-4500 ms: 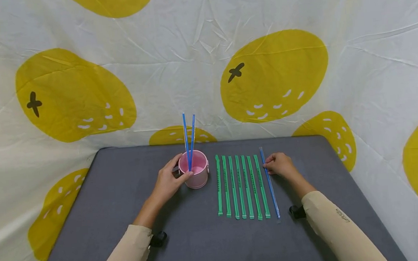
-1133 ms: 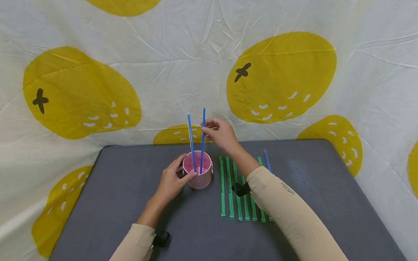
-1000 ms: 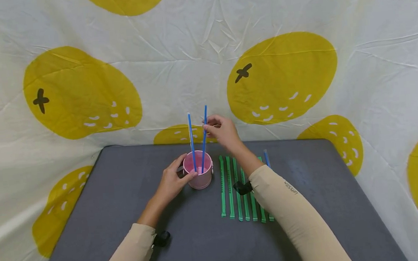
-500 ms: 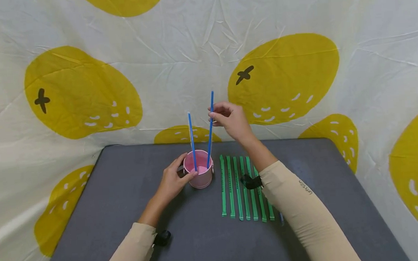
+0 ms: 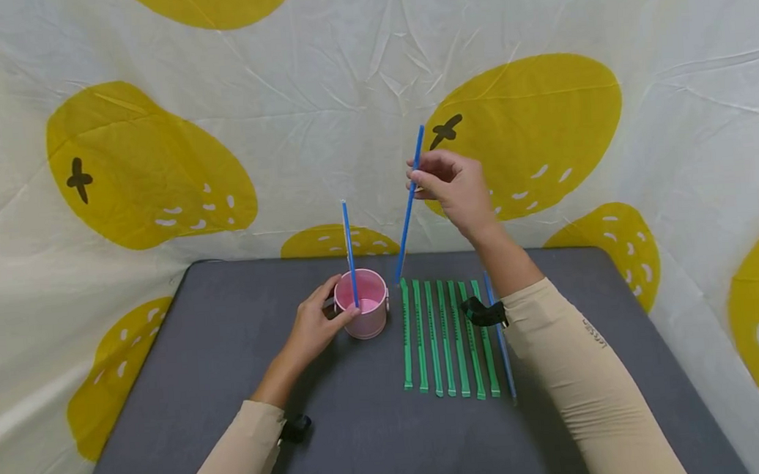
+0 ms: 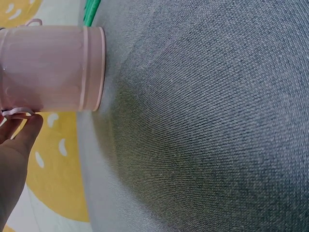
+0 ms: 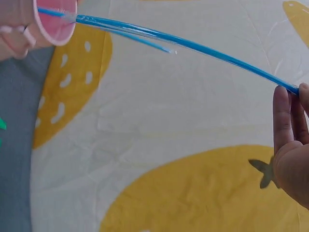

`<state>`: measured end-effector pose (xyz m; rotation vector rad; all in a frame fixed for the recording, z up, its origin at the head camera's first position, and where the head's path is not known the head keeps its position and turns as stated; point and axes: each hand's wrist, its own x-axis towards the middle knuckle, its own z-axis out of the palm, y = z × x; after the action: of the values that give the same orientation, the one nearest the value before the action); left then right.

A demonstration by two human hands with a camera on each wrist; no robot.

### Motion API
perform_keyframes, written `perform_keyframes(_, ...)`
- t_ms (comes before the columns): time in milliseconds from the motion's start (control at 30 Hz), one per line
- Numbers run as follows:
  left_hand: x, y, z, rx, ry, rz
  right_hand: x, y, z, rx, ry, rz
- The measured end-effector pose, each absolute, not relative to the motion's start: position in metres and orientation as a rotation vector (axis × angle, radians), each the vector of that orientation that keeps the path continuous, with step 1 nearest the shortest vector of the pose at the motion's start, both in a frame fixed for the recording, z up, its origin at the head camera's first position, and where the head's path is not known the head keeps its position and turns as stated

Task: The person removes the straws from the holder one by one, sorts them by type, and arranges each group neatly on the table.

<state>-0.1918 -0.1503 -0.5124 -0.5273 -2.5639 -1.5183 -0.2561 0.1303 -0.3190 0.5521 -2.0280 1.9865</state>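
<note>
My right hand (image 5: 461, 191) pinches a blue straw (image 5: 408, 220) in clear wrapping near its upper end. The straw slants above the table, its lower end right of the pink bucket (image 5: 366, 325). In the right wrist view, this straw (image 7: 193, 45) bows slightly between the fingertips and its far end. My left hand (image 5: 313, 324) holds the bucket by its left side, thumb at the near rim and fingers behind. A second blue straw (image 5: 349, 243) stands in the bucket. Seen from the left wrist, the bucket (image 6: 48, 67) stands on the table.
Right of the bucket lies a row of several slim green packets (image 5: 434, 336) with dark print. A blue straw (image 5: 507, 364) lies at the row's right end, partly hidden by the right forearm. A fruit-print cloth (image 5: 320, 146) hangs behind the grey table (image 5: 368, 451).
My right hand has lifted one of the two blue straws out of the bucket, moving up and to the right. The left hand stays on the bucket.
</note>
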Motion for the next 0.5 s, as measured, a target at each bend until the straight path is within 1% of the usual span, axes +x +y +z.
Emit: perform_keyframes(500, -0.192, -0.154, -0.514, -0.522, -2.561, -1.531, -0.25, 0.183, -0.347, 0.423, -2.139, 1.958)
